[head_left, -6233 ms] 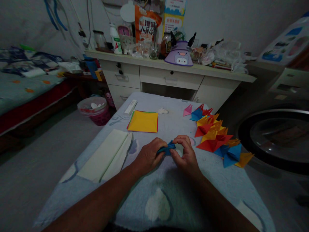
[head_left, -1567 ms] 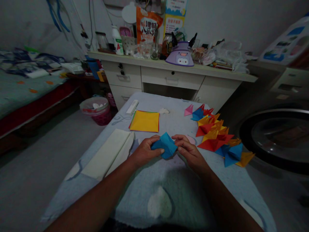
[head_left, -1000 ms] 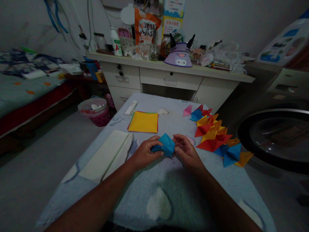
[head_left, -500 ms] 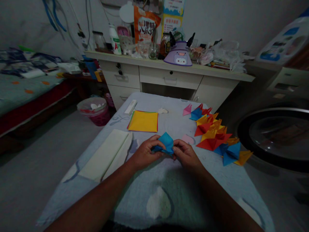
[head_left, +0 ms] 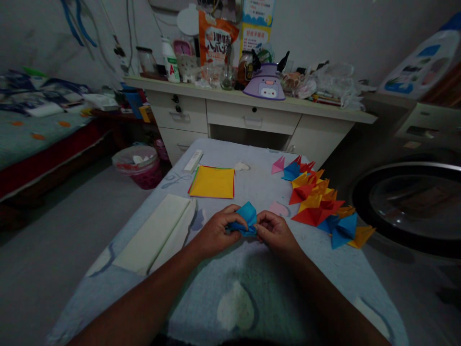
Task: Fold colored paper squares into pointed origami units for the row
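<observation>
A partly folded blue paper (head_left: 248,214) is held between my two hands above the middle of the cloth-covered table. My left hand (head_left: 220,231) pinches its left side, with the fingers over the front of the paper. At its right edge, my right hand (head_left: 275,230) grips the paper between thumb and fingers. Beyond my left hand lies a stack of square paper (head_left: 212,182) with a yellow sheet on top. Several folded paper cranes in red, orange, blue and pink, among them a red one (head_left: 319,214), stand in a group on the right.
A folded pale cloth (head_left: 154,230) lies at the left of the table (head_left: 236,264). Near the far edge are a white box (head_left: 193,161) and a crumpled white piece (head_left: 241,166). Behind stands a cluttered desk (head_left: 230,93); a bin (head_left: 139,166) is at the left.
The blue paper's lower front has been bent and turned slightly between my fingers, its top point tilting a little. The whole view has shifted slightly.
</observation>
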The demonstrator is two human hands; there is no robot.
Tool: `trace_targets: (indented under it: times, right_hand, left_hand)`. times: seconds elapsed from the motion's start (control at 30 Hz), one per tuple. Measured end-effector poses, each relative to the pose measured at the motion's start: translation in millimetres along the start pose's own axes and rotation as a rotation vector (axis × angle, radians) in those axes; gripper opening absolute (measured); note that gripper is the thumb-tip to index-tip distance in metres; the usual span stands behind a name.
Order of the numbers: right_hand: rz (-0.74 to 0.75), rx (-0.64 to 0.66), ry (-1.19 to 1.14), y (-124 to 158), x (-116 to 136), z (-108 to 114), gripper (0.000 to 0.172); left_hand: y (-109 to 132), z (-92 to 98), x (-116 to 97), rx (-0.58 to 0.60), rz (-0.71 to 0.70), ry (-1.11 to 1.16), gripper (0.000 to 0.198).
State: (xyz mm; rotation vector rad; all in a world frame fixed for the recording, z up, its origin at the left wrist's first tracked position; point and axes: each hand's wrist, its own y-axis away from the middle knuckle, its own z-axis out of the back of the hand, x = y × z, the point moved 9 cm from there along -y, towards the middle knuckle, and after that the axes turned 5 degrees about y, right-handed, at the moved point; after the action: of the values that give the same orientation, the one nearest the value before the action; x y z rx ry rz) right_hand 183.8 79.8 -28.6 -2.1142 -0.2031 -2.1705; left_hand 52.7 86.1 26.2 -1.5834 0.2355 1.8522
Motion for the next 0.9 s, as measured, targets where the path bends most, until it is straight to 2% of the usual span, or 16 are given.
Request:
trace_targets:
  times: [0.47,0.73,0.9]
  right_hand:
    - [0.008,0.063,-0.033,2.3,3.0,-7.8,0.032]
    - [-0.001,0.055,-0.021,3.8,9.0,-2.8,0.029]
    - [0.026,0.101,-0.027,8.5,16.1,-9.5,0.032]
  left_hand:
    - [0.7,-4.9,1.2,0.027,-0.003,-0.058,0.015]
    - [-0.5,5.3,7.5,-0.085,0.055,0.003,0.007]
    - [0.1,14.1,12.5,-0.181,0.105,0.025,0.009]
